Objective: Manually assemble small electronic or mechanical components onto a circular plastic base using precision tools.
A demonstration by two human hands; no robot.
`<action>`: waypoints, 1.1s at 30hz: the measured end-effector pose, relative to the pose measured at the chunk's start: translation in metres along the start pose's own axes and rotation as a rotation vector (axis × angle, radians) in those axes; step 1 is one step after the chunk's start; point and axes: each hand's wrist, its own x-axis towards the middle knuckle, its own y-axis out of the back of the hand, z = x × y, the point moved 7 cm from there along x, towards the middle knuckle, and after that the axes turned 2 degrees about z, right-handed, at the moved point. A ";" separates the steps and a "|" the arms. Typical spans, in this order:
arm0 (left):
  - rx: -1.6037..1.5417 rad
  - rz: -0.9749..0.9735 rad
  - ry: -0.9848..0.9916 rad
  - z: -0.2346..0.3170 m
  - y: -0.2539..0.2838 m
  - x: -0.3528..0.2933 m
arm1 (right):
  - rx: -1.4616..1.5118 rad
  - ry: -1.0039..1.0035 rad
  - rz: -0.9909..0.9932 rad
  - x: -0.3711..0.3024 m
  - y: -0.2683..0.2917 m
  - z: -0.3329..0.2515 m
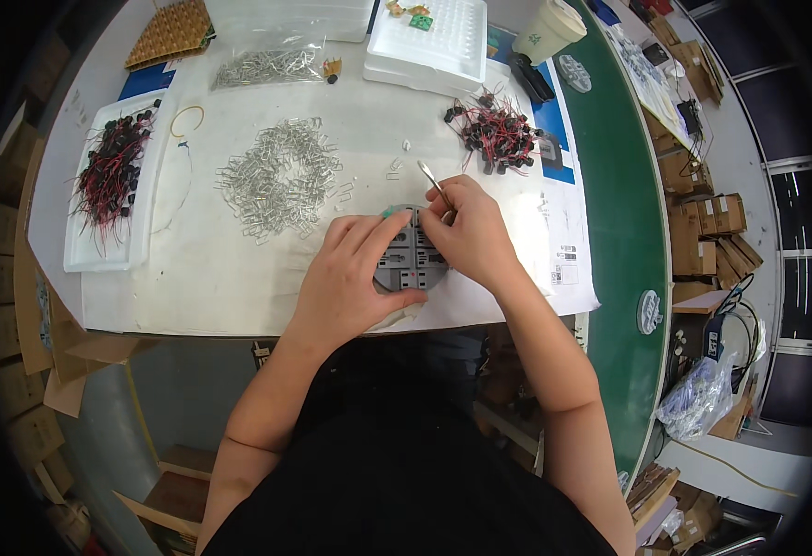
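A round grey plastic part [412, 258] with slots and small compartments lies near the table's front edge. My left hand [348, 273] is closed on it, thumb at its near rim and fingers along its far left side. My right hand [471, 227] is closed around a slim silver metal tool [430, 174], whose rounded end sticks out above the fingers; its other end is hidden. The right fingertips rest at the part's far right side. Left of my hands lies a large loose pile of small U-shaped metal clips [267, 190]. A few single clips [394, 170] lie just beyond the part.
Black components with red wires fill a white tray [74, 232] at left; a similar pile [497, 134] lies at right. Behind are a clear bag of clips [267, 67], a white foam tray [425, 65] and a cup [551, 32]. A green surface [624, 232] runs along the right.
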 end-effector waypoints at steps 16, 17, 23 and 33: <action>-0.030 -0.047 -0.003 -0.003 0.002 0.002 | 0.048 0.320 -0.123 -0.026 0.009 0.001; -0.031 -0.052 0.002 -0.003 0.002 0.003 | 0.058 0.317 -0.125 -0.029 0.009 -0.001; -0.032 -0.086 0.022 -0.003 0.002 0.005 | 0.233 0.278 -0.075 -0.021 0.019 0.009; -0.040 -0.068 0.032 -0.004 0.001 0.006 | -0.003 0.437 -0.016 -0.034 0.007 0.006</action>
